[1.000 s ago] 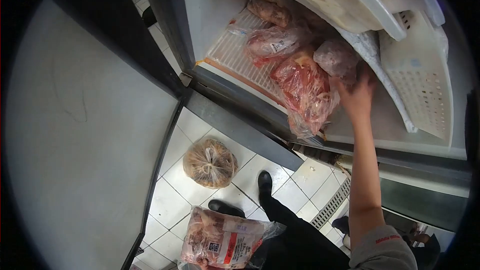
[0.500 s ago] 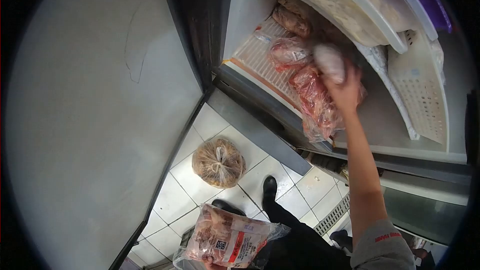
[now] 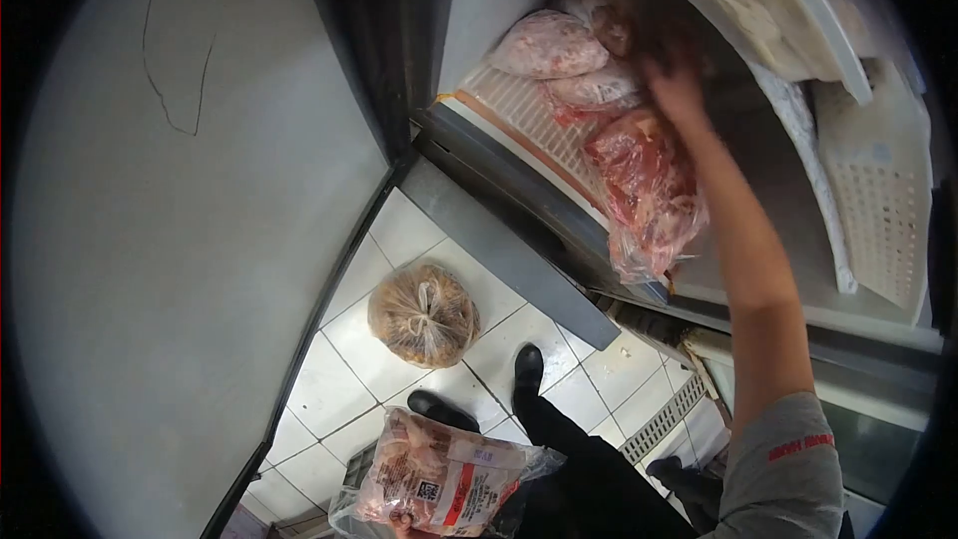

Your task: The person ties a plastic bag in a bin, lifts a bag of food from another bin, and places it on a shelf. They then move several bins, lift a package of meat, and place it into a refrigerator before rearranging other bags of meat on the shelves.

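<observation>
My left hand (image 3: 401, 522) has its fingers curled on the lower edge of a clear bag of pale meat (image 3: 439, 479) with a red and white label. Deep in the open freezer, my right hand (image 3: 676, 78) reaches past several bags; its fingertips are blurred in shadow, so what they touch cannot be made out. A frosted bag of meat (image 3: 551, 44) lies at the left of the shelf, beside another frosty bag (image 3: 597, 89). Nearer to me, a clear bag of red meat (image 3: 647, 185) lies on the ribbed shelf (image 3: 539, 120), left of my forearm.
A tied bag with brown contents (image 3: 424, 316) sits on the white floor tiles (image 3: 349, 369). The freezer door (image 3: 200, 240) stands open at left. At right are a white perforated basket (image 3: 870, 190) and a bin of pale food (image 3: 748, 0). Another person's dark shoe (image 3: 667, 469) shows below.
My right hand has moved deeper into the freezer, away from the pale frosted packet it was at. A frosted bag now lies at the left of the shelf. My left hand still supports its bag.
</observation>
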Demonstrator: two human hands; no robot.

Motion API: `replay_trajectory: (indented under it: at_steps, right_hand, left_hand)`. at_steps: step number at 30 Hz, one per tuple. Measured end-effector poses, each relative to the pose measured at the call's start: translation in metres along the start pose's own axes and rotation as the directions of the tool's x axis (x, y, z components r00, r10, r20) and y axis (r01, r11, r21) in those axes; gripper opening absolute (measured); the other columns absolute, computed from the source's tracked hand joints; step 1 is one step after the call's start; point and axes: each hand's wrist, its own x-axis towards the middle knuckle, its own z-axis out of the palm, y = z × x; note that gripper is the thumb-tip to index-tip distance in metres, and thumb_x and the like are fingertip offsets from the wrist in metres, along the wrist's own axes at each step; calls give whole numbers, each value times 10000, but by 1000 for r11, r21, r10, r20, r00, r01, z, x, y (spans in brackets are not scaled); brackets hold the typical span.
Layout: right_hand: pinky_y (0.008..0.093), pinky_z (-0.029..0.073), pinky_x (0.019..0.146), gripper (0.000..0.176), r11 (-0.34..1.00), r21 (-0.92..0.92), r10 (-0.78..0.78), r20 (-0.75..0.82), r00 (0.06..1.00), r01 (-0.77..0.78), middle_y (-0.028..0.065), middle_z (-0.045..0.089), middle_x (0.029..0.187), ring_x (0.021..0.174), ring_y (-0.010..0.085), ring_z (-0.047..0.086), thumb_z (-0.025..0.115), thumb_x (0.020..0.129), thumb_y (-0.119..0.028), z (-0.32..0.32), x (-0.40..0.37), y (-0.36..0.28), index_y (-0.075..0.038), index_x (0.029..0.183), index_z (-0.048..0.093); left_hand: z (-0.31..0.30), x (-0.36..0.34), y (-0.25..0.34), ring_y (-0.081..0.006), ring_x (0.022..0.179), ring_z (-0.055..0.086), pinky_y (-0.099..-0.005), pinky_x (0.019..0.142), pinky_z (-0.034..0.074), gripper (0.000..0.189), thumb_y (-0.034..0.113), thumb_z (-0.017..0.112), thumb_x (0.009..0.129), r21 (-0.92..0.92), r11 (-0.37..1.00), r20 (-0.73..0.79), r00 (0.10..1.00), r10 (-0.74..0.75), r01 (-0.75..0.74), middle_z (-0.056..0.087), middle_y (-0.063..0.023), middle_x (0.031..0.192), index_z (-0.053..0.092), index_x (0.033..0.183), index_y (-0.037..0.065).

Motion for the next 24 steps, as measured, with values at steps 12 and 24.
replay_trajectory:
  at_steps: [12, 24]
  right_hand:
    - [377, 303, 978, 442, 808, -561, -150, 99, 984, 180, 164, 466, 1186, 1144, 299, 399, 567, 769, -269, 34, 73, 104, -53, 1147, 490]
    - [352, 407, 865, 505, 922, -63, 379, 344, 859, -382, 83, 538, 1091, 1048, 216, 489, 597, 760, -367, -34, 68, 121, -53, 1139, 485]
  left_hand:
    - [13, 29, -39, -315, 1063, 474, -494, 866, 422, 572, 170, 625, 692, -42, 997, 65, 996, 63, -61, 481, -135, 1166, 394, 1210, 97]
    - [60, 44, -59, -254, 968, 520, -449, 835, 452, 406, 169, 630, 709, -130, 990, 45, 997, 57, -51, 527, -89, 1052, 458, 1074, 126]
